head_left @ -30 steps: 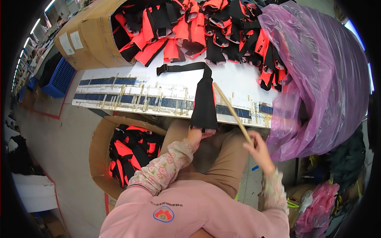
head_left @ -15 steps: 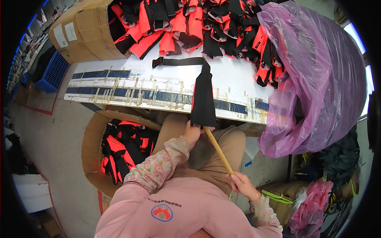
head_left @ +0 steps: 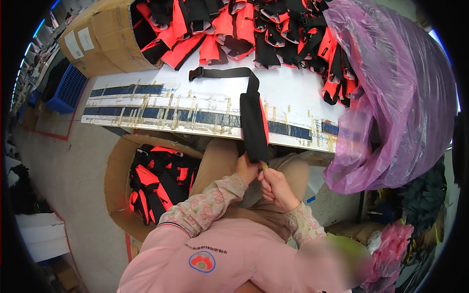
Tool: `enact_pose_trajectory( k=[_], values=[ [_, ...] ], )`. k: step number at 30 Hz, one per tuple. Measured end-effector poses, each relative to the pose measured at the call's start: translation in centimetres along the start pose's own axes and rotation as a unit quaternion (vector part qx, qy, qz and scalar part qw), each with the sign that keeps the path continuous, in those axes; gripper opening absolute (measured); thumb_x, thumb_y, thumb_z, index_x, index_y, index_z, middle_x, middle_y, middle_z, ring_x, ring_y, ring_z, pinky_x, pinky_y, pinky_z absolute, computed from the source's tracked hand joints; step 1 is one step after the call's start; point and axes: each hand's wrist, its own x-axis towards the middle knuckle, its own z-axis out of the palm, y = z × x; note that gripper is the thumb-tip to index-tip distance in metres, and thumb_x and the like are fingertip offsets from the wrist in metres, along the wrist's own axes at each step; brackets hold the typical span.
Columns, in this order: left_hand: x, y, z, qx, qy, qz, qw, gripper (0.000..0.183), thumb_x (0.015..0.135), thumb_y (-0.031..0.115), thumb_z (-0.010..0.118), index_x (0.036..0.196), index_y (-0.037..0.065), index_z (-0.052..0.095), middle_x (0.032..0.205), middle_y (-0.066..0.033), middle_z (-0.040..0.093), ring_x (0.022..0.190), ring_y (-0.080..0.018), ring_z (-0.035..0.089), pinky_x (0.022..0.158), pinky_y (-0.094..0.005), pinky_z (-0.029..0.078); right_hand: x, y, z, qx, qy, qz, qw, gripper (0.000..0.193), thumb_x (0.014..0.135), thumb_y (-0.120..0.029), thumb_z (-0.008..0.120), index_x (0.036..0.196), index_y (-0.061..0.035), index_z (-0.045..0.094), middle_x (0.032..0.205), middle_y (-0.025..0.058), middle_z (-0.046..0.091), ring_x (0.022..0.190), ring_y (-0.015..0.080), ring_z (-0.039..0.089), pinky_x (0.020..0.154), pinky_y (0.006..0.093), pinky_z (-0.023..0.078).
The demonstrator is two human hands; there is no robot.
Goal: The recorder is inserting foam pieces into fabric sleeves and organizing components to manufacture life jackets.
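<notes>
A black fabric sleeve (head_left: 253, 124) with a bright coral edge lies over the near table edge, its lower end hanging above my lap. From its far end runs a black webbing strap (head_left: 222, 73), tipped by a black plastic buckle (head_left: 195, 73). My left hand (head_left: 247, 169) is closed on the sleeve's lower end. Close beside it, my right hand (head_left: 277, 187) pinches the end of a wooden stick (head_left: 264, 165). Only a short piece of the stick shows; the rest appears to be inside the sleeve.
Coral-and-black sleeves (head_left: 234, 29) are heaped along the table's (head_left: 195, 100) far side, beside a cardboard box (head_left: 105, 39). A big purple plastic bag (head_left: 391, 97) bulges at the right. Another open carton (head_left: 115, 180) with similar pieces stands left of my legs.
My right hand has moved up and left to the sleeve's opening, and most of the wooden stick has gone out of sight. The sleeve has twisted, showing its coral edge on the right.
</notes>
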Motion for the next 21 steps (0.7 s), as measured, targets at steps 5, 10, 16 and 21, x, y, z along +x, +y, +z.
enact_pose_trajectory(
  k=[5,10,16,21],
  values=[
    [1.7,-4.5,-0.6,-0.086,0.032,0.120,0.989,0.019,0.077,0.002,0.061,0.096,0.003,0.059,0.087,-0.0083,0.065,0.074,-0.0193,0.063,0.069,-0.0279,0.048,1.0,1.0,0.8,0.172,-0.134,0.022,0.976,0.028,0.098,-0.028,0.035,0.083,-0.0081,0.048,0.048,-0.0030,0.030,0.031,0.0069,0.023,0.030,0.0217,0.023],
    [0.1,-1.2,0.8,-0.088,0.036,0.088,0.992,0.012,0.087,0.009,0.055,0.097,0.002,0.057,0.085,-0.0092,0.064,0.072,-0.0198,0.063,0.058,-0.0289,0.051,-1.8,0.9,0.9,0.058,-0.060,-0.001,0.996,0.028,0.098,-0.030,0.035,0.084,-0.0084,0.046,0.048,-0.0030,0.029,0.033,0.0066,0.024,0.031,0.0221,0.023],
    [0.0,1.2,0.5,-0.176,0.023,0.029,0.984,0.018,0.095,0.013,0.038,0.098,0.002,0.052,0.075,-0.0077,0.060,0.059,-0.0159,0.059,0.044,-0.0272,0.050,-7.5,4.6,1.2,0.144,0.037,0.027,0.989,0.026,0.097,-0.030,0.036,0.084,-0.0084,0.045,0.049,-0.0027,0.030,0.034,0.0067,0.024,0.031,0.0223,0.022],
    [-0.5,0.6,1.0,-0.175,0.023,0.042,0.983,0.015,0.094,0.011,0.039,0.098,0.003,0.051,0.074,-0.0073,0.059,0.059,-0.0151,0.059,0.044,-0.0256,0.050,-4.7,4.1,1.6,0.153,0.051,-0.034,0.986,0.029,0.097,-0.033,0.037,0.083,-0.0085,0.044,0.048,-0.0029,0.029,0.033,0.0075,0.023,0.032,0.0231,0.022]
  ],
)
